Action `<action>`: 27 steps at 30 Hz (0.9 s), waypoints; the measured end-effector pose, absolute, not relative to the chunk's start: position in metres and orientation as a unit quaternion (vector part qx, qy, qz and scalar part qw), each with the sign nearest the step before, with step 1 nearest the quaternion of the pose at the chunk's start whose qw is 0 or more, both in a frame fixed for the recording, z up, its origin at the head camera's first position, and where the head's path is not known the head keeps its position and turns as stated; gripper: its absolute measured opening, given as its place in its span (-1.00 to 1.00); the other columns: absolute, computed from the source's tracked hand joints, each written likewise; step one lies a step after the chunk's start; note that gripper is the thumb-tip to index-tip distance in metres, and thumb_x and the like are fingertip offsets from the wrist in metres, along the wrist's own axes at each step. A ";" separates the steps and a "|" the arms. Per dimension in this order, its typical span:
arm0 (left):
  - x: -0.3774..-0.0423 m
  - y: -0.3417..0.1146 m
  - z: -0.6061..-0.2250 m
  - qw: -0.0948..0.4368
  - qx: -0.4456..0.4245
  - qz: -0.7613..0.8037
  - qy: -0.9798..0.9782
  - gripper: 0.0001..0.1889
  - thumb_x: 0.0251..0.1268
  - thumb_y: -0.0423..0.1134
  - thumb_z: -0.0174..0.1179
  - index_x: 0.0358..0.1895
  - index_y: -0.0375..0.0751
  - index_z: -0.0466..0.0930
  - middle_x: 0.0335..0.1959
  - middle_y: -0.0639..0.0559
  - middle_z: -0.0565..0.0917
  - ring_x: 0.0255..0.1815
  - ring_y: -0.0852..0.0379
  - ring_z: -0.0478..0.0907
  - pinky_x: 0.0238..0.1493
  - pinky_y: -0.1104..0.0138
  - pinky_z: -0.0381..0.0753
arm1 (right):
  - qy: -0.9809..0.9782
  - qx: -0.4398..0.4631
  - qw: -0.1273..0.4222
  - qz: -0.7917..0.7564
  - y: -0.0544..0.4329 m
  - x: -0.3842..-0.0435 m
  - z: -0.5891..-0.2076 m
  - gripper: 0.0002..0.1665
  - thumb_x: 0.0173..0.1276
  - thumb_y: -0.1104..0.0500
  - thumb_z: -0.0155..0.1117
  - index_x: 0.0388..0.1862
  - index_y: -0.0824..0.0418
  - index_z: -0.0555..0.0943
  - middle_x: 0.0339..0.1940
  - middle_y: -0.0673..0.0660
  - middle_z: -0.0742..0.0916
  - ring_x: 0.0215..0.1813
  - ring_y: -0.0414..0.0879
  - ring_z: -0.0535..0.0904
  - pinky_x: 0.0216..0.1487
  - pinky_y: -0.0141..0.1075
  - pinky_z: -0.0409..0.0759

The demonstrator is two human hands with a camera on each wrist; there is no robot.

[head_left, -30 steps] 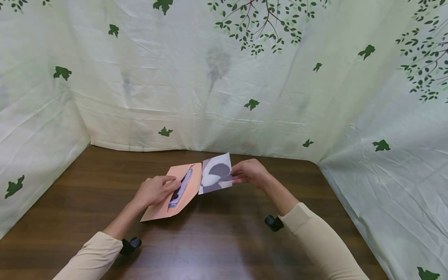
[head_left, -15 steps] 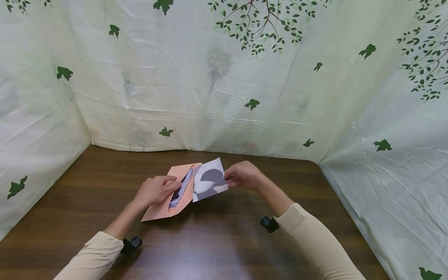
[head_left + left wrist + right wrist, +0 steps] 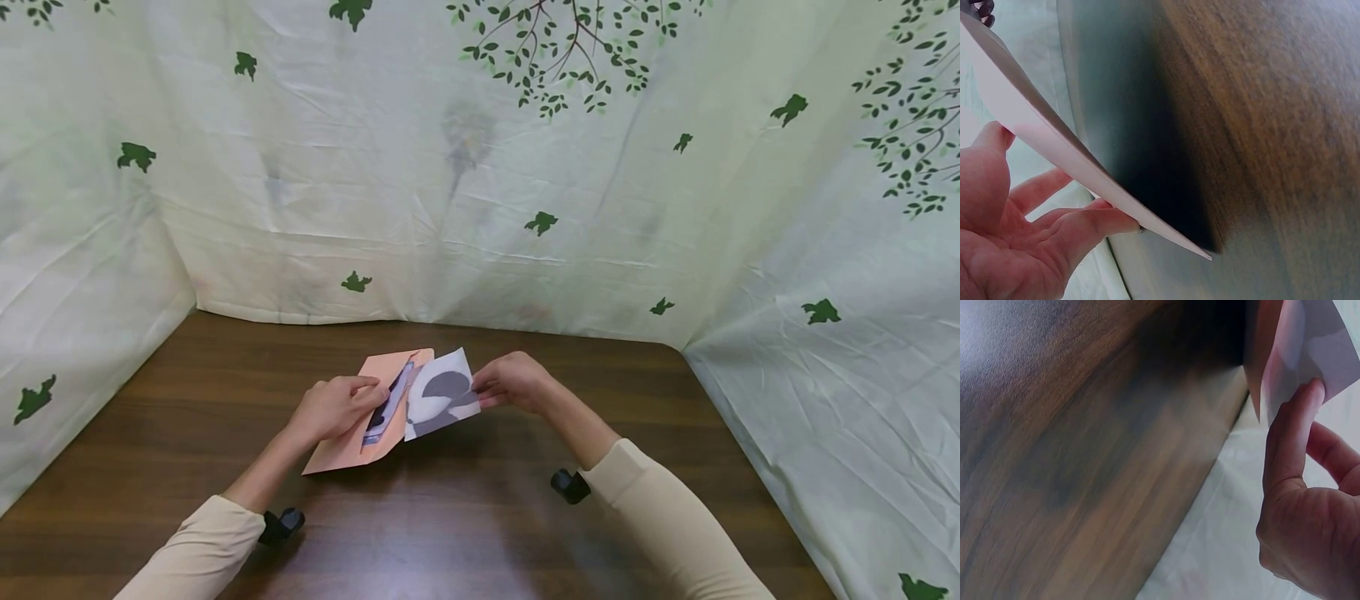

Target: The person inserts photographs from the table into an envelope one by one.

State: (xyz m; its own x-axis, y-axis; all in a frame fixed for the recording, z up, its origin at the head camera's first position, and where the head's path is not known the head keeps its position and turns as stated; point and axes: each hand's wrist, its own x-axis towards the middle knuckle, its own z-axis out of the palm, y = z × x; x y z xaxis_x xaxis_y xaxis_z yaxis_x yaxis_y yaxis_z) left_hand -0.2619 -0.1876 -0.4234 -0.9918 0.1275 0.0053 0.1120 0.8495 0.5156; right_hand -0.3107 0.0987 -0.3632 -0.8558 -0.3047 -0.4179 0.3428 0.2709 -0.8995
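Note:
In the head view, my left hand (image 3: 341, 408) holds a peach envelope (image 3: 330, 457) by its left side, thumb on top. Through the envelope's opening, purple-grey printed paper (image 3: 390, 408) shows. My right hand (image 3: 517, 382) pinches the right edge of a square card (image 3: 442, 392) printed in grey and white. The card's left edge overlaps the right side of the envelope; whether its edge is inside cannot be told. In the left wrist view the envelope (image 3: 1054, 140) is seen edge-on, tilted above the table. The right wrist view has my fingers against the card (image 3: 1329, 356) beside the envelope (image 3: 1263, 356).
A dark brown wooden table (image 3: 465, 517) lies under both hands. Pale cloth (image 3: 420, 167) with leaf prints hangs behind it and on both sides. A black camera mount (image 3: 281, 525) sits at the left wrist, another camera mount (image 3: 570, 486) at the right.
My right hand has moved left and slightly down with the card, which now overlaps the envelope's right side. My left hand and the envelope have stayed nearly still.

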 end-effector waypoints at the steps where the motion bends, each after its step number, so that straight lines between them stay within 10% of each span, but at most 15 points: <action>1: -0.262 -0.188 -0.423 0.013 0.064 0.267 0.962 -0.41 0.51 0.14 0.03 0.36 -0.22 0.54 0.26 -0.40 0.59 0.23 -0.39 0.55 0.03 -0.07 0.56 | 0.749 0.013 0.269 -0.606 0.097 -0.310 -0.364 -0.81 0.35 0.40 0.26 -0.15 0.53 0.71 -0.42 0.18 0.71 -0.48 -0.14 0.67 -0.38 -0.35 0.70; 27: -0.262 -0.188 -0.423 0.003 0.071 0.261 0.963 -0.44 0.51 0.09 0.05 0.33 -0.24 0.57 0.23 -0.41 0.61 0.21 -0.41 0.56 0.05 -0.10 0.56 | 0.724 0.025 0.263 -0.638 0.067 -0.309 -0.378 -0.78 0.34 0.41 0.28 -0.11 0.56 0.70 -0.39 0.18 0.72 -0.47 -0.14 0.69 -0.28 -0.30 0.73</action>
State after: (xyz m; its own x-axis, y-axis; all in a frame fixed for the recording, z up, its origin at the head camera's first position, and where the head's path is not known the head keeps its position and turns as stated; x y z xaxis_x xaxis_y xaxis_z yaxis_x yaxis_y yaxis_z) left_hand -0.2615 -0.1881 -0.4234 -0.9899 0.1382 0.0314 0.1352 0.8540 0.5024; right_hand -0.3087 0.0668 -0.3782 -0.8607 -0.2984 -0.4125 0.3717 0.1854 -0.9096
